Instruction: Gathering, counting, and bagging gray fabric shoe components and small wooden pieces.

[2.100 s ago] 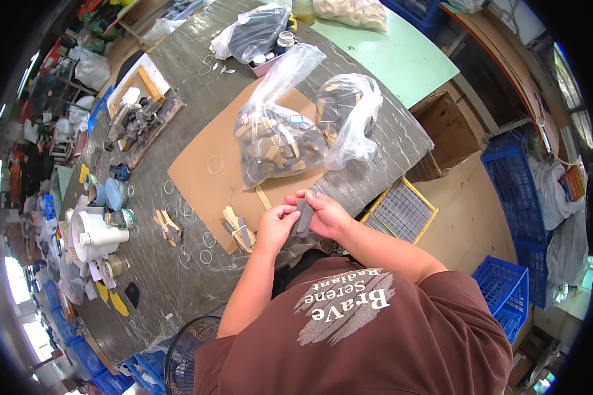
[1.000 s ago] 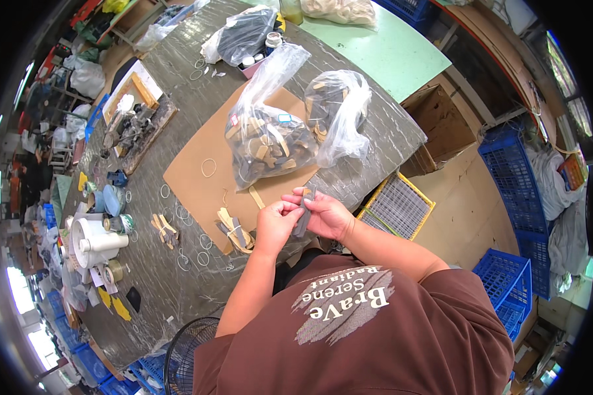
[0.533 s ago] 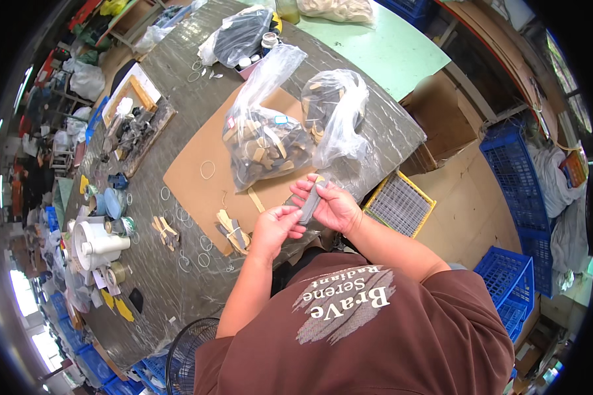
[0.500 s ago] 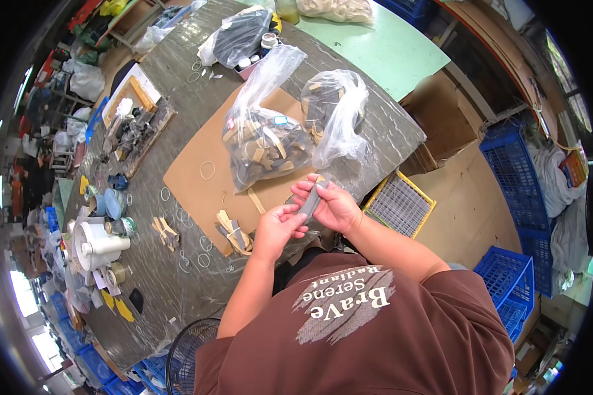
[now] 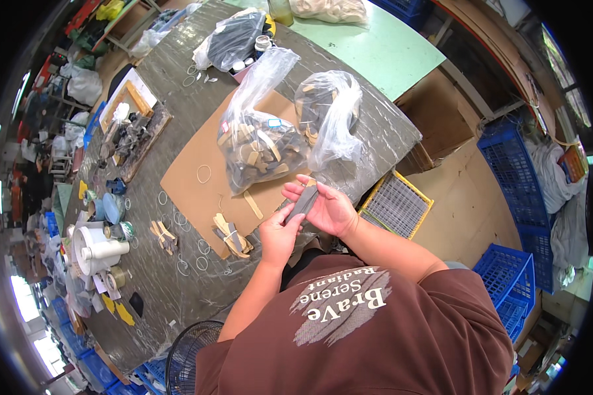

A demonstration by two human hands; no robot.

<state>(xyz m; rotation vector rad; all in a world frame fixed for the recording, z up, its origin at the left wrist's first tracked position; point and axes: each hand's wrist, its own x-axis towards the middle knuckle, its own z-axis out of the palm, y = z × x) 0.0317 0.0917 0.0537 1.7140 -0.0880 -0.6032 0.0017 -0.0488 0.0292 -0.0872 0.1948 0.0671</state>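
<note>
A flat grey strip [image 5: 303, 202] with a tan far end is held between my two hands above the table's near edge. My left hand [image 5: 280, 230] is closed on its near end, thumb on top. My right hand [image 5: 333, 210] cradles the far end, palm up, with the fingers behind it and the thumb along its side. Whether it is one strip or a thin stack, I cannot tell. Beyond my hands lies a clear plastic bag [image 5: 260, 158] of tan and grey pieces. Left of my left hand is a banded bundle of strips [image 5: 232, 236], near a loose tan strip [image 5: 253, 205].
Brown cardboard [image 5: 188, 158] lies under the bag on the dark table. A second plastic bag [image 5: 336, 125] stands to its right. Rubber bands and a smaller bundle [image 5: 165, 237] lie at left, near a white bottle [image 5: 105, 249]. A yellow-rimmed crate [image 5: 396, 205] sits right of the table.
My right hand has loosened and its palm shows more. The grey strip now shows a broader face. Both hands stay in nearly the same place; the view has shifted slightly.
</note>
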